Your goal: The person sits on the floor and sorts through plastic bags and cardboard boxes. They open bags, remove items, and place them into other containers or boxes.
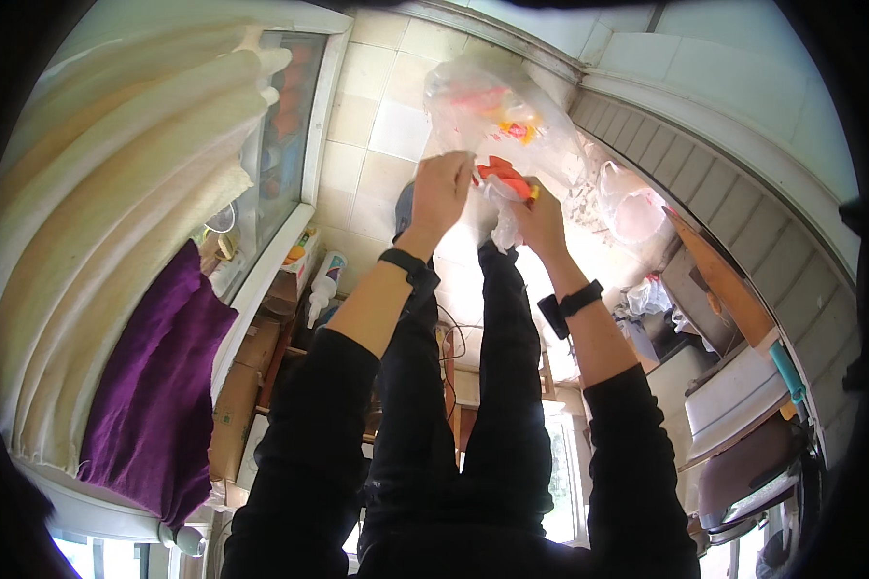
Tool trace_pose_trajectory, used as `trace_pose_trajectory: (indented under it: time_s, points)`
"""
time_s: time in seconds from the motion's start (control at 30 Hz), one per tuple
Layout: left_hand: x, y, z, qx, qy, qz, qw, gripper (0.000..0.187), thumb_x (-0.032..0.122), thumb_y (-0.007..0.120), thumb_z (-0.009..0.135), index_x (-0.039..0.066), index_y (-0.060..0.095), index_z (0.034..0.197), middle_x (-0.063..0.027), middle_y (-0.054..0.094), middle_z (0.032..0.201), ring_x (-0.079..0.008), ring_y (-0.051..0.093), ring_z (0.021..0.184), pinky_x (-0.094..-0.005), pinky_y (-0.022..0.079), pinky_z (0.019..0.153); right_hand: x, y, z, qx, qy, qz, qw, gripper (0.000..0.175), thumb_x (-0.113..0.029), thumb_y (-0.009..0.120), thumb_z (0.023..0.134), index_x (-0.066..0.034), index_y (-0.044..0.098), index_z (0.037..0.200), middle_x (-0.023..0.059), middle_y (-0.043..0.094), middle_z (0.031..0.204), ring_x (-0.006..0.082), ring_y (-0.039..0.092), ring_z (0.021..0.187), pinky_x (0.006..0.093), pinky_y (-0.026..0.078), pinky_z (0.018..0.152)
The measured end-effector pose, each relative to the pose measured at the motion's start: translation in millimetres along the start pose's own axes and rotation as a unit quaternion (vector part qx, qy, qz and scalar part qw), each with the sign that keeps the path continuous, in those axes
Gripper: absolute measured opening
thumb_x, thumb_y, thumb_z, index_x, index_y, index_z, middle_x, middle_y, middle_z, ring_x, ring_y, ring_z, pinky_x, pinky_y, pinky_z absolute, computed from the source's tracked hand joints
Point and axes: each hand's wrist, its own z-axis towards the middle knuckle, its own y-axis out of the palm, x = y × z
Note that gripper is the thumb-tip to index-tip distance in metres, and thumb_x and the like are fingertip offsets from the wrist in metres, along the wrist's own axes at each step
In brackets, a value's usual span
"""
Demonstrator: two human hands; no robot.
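Observation:
My right hand (542,221) grips a crumpled red-orange plastic wrapper (503,174) together with a whitish translucent plastic bag (505,213) that hangs below it. A small yellow bit shows by the fingers. To the left, my left hand (443,189) has its fingers drawn together close to the red wrapper; whether it pinches any film is hidden. Just beyond both hands, a large clear plastic bag (471,94) lies on the tiled floor, with red and yellow packaging (518,130) seen through it.
A smaller white plastic bag (630,203) sits at right beside a grey slatted panel (702,170). An orange-brown board (724,268) leans there. At left are a cream curtain (137,166), a purple cloth (156,391) and a white nozzle bottle (326,286). A thin cable (445,354) loops between my legs.

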Motion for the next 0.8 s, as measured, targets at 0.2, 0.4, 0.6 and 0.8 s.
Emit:
trace_pose_trajectory:
  time_s: [0.2, 0.4, 0.6, 0.8]
  points:
    - [48.9, -25.6, -32.5, -0.019, 0.085, 0.054, 0.995, 0.011, 0.01, 0.064, 0.091, 0.004, 0.067, 0.101, -0.0138, 0.067, 0.093, -0.0352, 0.061, 0.087, -0.0436, 0.045, 0.08, -19.9, 24.3, 43.7, -0.125, -0.082, -0.087, 0.985, 0.034, -0.019, 0.071, 0.083, -0.0065, 0.066, 0.114, 0.0222, 0.07, 0.099, 0.0382, 0.068, 0.09, 0.0406, 0.053, 0.077]
    - [132.3, -45.1, -81.2, -0.056, 0.033, -0.04, 0.997, 0.009, 0.005, 0.066, 0.089, 0.004, 0.066, 0.098, -0.0131, 0.065, 0.089, -0.0348, 0.06, 0.08, -0.0419, 0.046, 0.073, -21.7, 61.8, 21.6, -0.312, -0.082, -0.299, 0.898, 0.039, -0.029, 0.065, 0.089, -0.0059, 0.065, 0.12, 0.0194, 0.065, 0.118, 0.0336, 0.06, 0.111, 0.0396, 0.045, 0.099]
    - [215.5, -69.1, -120.1, -0.109, -0.039, -0.148, 0.982, 0.006, 0.006, 0.063, 0.094, 0.0, 0.062, 0.095, -0.0162, 0.061, 0.087, -0.0356, 0.06, 0.081, -0.0392, 0.048, 0.073, -47.3, 118.7, -59.8, -0.286, -0.159, -0.425, 0.844, 0.043, -0.032, 0.061, 0.091, -0.0056, 0.062, 0.125, 0.0185, 0.06, 0.127, 0.0318, 0.054, 0.12, 0.0418, 0.039, 0.104]
    - [294.4, -98.1, -149.3, -0.252, -0.089, -0.189, 0.945, 0.01, 0.011, 0.061, 0.096, 0.002, 0.063, 0.099, -0.0167, 0.063, 0.093, -0.0373, 0.061, 0.088, -0.0419, 0.049, 0.077, -53.8, 75.1, -108.8, -0.227, -0.128, -0.479, 0.838, 0.047, -0.035, 0.057, 0.094, -0.0054, 0.058, 0.13, 0.0176, 0.054, 0.135, 0.03, 0.047, 0.128, 0.044, 0.032, 0.11]
